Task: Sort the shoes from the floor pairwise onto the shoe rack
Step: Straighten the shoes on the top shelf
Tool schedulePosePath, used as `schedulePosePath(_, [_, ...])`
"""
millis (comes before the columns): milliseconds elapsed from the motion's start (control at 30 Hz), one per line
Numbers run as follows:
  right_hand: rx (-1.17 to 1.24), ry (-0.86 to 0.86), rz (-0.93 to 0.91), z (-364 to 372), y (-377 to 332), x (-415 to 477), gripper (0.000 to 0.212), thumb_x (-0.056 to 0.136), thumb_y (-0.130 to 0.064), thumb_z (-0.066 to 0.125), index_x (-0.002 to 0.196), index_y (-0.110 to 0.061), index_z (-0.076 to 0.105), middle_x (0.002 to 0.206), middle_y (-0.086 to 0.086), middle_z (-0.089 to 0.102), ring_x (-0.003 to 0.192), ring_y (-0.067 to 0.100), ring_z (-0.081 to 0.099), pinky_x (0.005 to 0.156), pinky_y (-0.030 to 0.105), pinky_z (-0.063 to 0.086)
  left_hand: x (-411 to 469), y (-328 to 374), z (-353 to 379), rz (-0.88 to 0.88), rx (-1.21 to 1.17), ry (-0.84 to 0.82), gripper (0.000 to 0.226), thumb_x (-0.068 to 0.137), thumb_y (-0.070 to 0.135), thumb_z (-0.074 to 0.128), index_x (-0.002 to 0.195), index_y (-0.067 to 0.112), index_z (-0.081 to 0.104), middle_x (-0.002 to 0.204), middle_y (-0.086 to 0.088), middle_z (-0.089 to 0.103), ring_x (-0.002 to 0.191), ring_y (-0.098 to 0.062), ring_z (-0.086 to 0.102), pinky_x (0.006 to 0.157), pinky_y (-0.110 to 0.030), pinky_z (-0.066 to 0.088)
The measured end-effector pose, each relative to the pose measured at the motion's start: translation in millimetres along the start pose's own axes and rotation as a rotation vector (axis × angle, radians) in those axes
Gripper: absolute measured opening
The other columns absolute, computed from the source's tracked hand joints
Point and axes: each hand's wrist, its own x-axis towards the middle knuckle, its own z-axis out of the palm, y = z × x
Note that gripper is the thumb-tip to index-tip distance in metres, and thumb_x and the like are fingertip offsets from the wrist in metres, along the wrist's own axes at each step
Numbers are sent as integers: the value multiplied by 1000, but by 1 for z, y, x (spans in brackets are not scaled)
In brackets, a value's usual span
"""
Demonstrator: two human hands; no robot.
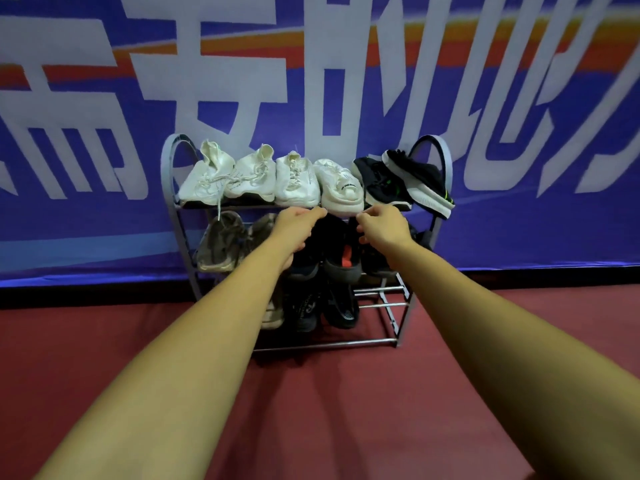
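The grey metal shoe rack (169,188) stands against the banner wall. Its top shelf holds a row of white sneakers and, at the right end, two black shoes (412,181). The rightmost white sneaker (341,188) overhangs the shelf's front edge. My left hand (298,228) reaches to it, straight fingertips touching the left side of its toe. My right hand (384,225) is at the right side of the same toe, fingers loosely curled, index tip against the sole edge. Neither hand grips it. Grey-tan shoes (221,244) and dark shoes (341,261) fill the middle shelf, partly hidden by my arms.
The bottom shelf carries a tan shoe and black shoes (341,306), with bare rails (384,304) at its right end. Red floor (329,410) spreads in front of the rack with no shoes on it. A blue banner (104,220) covers the wall behind.
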Motion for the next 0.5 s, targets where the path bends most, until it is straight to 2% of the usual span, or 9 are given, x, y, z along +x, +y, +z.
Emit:
schedulePosePath(100, [14,4,-8,-4,6,6,28,92,-25,56,96,0,69,90,16,74,83,34,71,80,48,58,6,3,23,-81,-101,-18,27,85,47,66,99,23,64,109,0,68,90,-13,59,70,-27,43])
schedulePosePath(200, [70,-21,-19,-3,6,9,16,94,-17,53,101,-14,67,95,10,71,80,28,71,61,29,53,11,5,38,-130,-197,-38,21,89,46,61,96,26,63,107,1,72,93,-14,60,66,-26,39])
schedulePosePath(267, [78,-20,-25,2,6,14,24,90,-13,52,108,-21,67,97,6,68,82,30,72,69,34,56,14,6,45,-165,-250,-65,21,88,46,61,92,26,64,101,3,74,94,-14,62,64,-27,38])
schedulePosePath(333, [94,-11,-11,4,7,17,33,88,-12,50,116,-22,66,102,3,68,86,30,72,81,41,59,18,7,50,-198,-296,-79,30,86,50,63,101,24,66,103,2,75,96,-14,64,63,-26,38])
schedulePosePath(367, [109,-16,0,4,7,17,36,88,-12,49,119,-23,65,104,3,68,87,29,72,83,42,59,19,8,53,-210,-322,-75,36,85,51,64,107,23,66,103,1,75,95,-13,65,61,-27,37])
schedulePosePath(433, [134,-28,13,2,8,16,38,90,-11,47,121,-24,63,106,3,68,89,28,72,80,41,58,22,13,57,-216,-355,-46,37,85,48,65,110,21,65,100,0,75,86,-12,66,58,-26,35])
schedulePosePath(500, [181,-27,16,0,8,14,37,90,-10,46,120,-24,62,108,2,68,86,26,71,70,37,57,24,17,60,-200,-354,-23,30,85,43,65,104,20,67,92,0,74,79,-10,64,57,-25,33])
